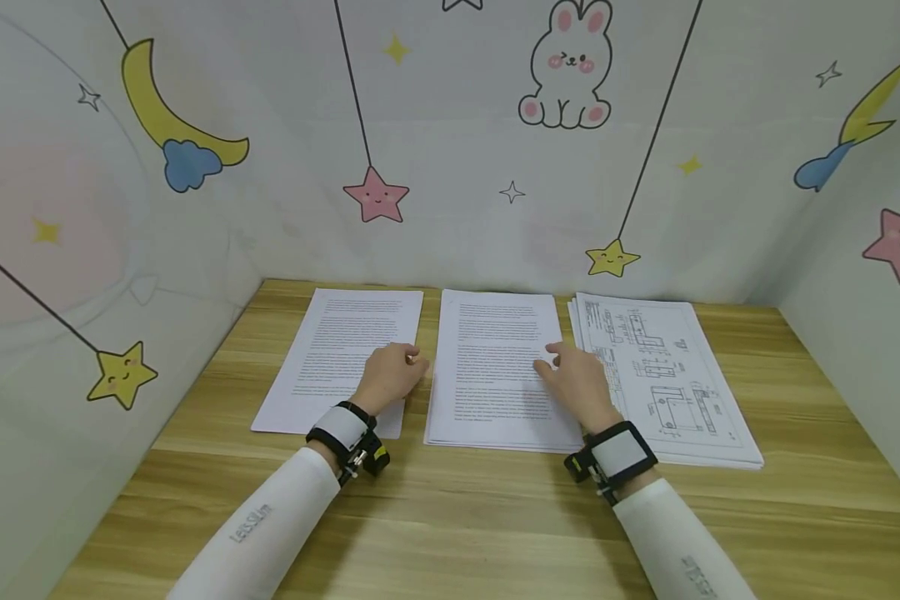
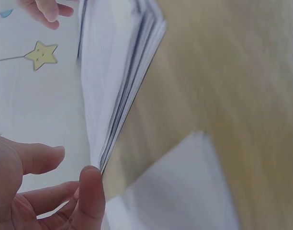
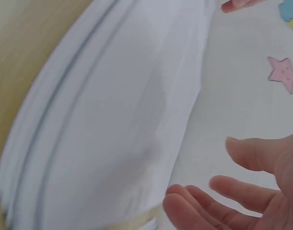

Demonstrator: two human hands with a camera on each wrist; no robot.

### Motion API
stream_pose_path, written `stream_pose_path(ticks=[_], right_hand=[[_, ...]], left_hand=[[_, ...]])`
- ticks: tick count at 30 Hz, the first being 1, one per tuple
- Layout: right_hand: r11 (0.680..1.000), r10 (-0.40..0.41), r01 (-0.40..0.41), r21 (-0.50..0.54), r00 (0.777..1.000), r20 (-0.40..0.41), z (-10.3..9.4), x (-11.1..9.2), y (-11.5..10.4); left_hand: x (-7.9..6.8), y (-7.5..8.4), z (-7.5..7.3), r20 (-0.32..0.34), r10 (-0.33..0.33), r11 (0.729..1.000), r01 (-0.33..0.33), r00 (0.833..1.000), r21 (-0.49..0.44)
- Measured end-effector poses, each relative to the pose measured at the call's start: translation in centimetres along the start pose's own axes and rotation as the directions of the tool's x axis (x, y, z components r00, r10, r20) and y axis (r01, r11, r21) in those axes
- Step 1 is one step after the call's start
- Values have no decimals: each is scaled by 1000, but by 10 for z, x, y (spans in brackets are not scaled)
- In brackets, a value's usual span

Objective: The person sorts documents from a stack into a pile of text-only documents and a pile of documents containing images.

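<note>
Three stacks of paper lie side by side on the wooden table. The middle stack [image 1: 495, 367] bears printed text, and so does the left stack [image 1: 345, 342]. Over the right edge of the left stack is my left hand [image 1: 388, 375], its loosely bent fingertips beside the middle stack's left edge. My right hand [image 1: 579, 385] hovers at the right edge of the middle stack, thumb and fingers apart. Both hands hold nothing; whether any fingertip touches paper I cannot tell. The left wrist view shows the middle stack's layered sheet edges [image 2: 132, 81] near the left fingertips [image 2: 91, 184].
A right stack [image 1: 690, 375] with technical drawings on top lies partly under my right forearm's wristband [image 1: 619, 458]. Bare wooden table [image 1: 450, 517] shows in front of the stacks. A white wall covering [image 1: 465, 233] with cartoon stars and a rabbit stands behind.
</note>
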State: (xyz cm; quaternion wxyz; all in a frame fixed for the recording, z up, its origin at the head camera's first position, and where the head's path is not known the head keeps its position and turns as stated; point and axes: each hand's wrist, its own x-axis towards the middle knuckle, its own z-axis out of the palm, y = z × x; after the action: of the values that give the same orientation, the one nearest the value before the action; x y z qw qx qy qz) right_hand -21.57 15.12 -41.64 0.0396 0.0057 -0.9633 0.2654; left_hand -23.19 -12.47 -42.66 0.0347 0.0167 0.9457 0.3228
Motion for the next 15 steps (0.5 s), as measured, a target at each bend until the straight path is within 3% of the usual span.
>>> stream_pose_path(ticks=[3, 7, 15], right_hand=[[992, -21, 19, 124, 1000, 13, 3, 2, -16], [957, -24, -5, 289, 995, 97, 9, 2, -39], [830, -42, -124, 544, 959, 282, 28, 1, -80]], left_hand=[[-2, -9, -17, -22, -7, 1000, 7, 1000, 2], [-4, -24, -38, -60, -17, 999, 19, 998, 38], [-11, -57, -74, -87, -61, 993, 69, 994, 91]])
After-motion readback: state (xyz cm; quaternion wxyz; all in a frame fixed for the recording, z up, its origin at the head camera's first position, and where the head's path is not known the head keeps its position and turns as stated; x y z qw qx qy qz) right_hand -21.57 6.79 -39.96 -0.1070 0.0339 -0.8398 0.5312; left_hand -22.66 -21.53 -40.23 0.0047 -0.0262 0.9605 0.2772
